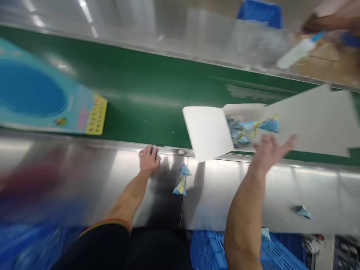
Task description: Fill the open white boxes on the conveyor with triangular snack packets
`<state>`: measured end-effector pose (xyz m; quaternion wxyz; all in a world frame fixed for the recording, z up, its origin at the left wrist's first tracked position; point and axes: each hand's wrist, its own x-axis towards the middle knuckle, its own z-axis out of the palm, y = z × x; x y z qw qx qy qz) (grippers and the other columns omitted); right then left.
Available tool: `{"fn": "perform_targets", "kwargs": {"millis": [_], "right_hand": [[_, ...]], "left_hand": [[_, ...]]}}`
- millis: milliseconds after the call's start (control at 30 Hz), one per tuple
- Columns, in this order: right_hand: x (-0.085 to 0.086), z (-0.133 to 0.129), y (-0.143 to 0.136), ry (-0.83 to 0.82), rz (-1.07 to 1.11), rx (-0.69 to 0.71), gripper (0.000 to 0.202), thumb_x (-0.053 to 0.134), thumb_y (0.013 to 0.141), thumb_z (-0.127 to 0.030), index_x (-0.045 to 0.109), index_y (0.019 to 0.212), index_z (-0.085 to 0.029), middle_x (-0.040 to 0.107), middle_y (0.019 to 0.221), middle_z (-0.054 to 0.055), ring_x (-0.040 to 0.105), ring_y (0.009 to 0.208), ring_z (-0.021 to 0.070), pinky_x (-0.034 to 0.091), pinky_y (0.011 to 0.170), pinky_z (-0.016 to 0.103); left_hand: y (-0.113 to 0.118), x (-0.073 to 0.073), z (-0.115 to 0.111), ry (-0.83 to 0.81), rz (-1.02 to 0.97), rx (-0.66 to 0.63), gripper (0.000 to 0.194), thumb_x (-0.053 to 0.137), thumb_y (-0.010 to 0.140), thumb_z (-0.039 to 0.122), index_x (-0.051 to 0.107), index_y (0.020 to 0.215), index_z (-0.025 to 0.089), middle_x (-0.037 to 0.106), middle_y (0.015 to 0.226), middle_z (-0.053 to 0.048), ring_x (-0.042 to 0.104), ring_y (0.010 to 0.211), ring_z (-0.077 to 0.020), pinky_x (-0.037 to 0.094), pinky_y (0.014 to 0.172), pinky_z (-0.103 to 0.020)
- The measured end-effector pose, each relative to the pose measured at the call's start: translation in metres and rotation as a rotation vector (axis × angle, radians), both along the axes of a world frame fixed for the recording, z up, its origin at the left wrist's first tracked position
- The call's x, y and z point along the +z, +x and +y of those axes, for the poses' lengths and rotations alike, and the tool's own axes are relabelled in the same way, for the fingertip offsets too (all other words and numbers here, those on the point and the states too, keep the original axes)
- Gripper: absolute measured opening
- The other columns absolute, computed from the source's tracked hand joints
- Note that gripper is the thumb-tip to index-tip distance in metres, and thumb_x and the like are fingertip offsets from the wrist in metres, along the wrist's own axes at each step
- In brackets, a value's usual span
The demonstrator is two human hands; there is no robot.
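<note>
My left hand [149,158] rests with curled fingers on the steel ledge at the near edge of the green conveyor belt [157,90], holding nothing. My right hand [271,150] is raised with fingers spread just in front of an open white cardboard box [306,120] lying on the belt. Blue and yellow triangular packets [247,129] lie inside the box, just beyond my fingertips. Two more such packets [181,180] lie on the steel ledge between my arms.
A flat blue printed box [42,97] lies on the belt at far left. Another packet [302,212] sits on the ledge at right. A blue plastic crate [213,249] stands below the ledge. Blurred blue bin and cardboard lie across the belt, top right.
</note>
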<state>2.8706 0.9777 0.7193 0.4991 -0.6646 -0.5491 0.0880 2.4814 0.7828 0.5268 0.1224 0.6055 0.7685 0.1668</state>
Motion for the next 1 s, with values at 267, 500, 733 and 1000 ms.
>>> {"fn": "perform_targets", "kwargs": {"millis": [267,500,733,1000], "right_hand": [[-0.011,-0.233,-0.264,-0.365,0.308,0.922,0.037,0.049,0.106,-0.043,0.062,0.138,-0.028,0.069,0.134,0.011,0.067,0.124,0.0325,0.061,0.095,0.054],[-0.073,-0.249,-0.368,-0.859,0.253,1.649,0.037,0.041,0.106,-0.029,0.073,0.126,-0.03,0.071,0.139,0.004,0.058,0.14,0.0277,0.038,0.122,0.053],[-0.086,-0.274,-0.38,-0.758,0.364,1.639,0.033,0.044,0.104,-0.032,0.071,0.124,-0.032,0.069,0.139,0.004,0.055,0.142,0.0287,0.034,0.124,0.055],[-0.101,-0.305,-0.376,-0.727,0.495,1.476,0.022,0.045,0.105,-0.04,0.063,0.114,-0.031,0.067,0.134,0.005,0.052,0.142,0.0302,0.032,0.125,0.06]], "left_hand": [[-0.073,-0.025,-0.044,-0.107,0.102,0.032,0.043,0.058,0.094,0.032,0.069,0.135,0.024,0.059,0.153,-0.017,0.05,0.144,-0.036,0.033,0.118,-0.058],[-0.104,-0.045,-0.053,0.002,0.159,0.009,0.044,0.054,0.098,0.036,0.068,0.137,0.021,0.061,0.151,-0.019,0.052,0.142,-0.035,0.035,0.116,-0.056],[-0.129,-0.043,-0.059,0.025,0.179,0.018,0.043,0.051,0.099,0.032,0.068,0.137,0.02,0.06,0.153,-0.018,0.052,0.141,-0.0336,0.036,0.117,-0.056],[-0.133,-0.044,-0.063,0.046,0.161,0.025,0.044,0.05,0.099,0.03,0.067,0.139,0.021,0.059,0.154,-0.017,0.053,0.141,-0.0341,0.036,0.117,-0.057]]}}
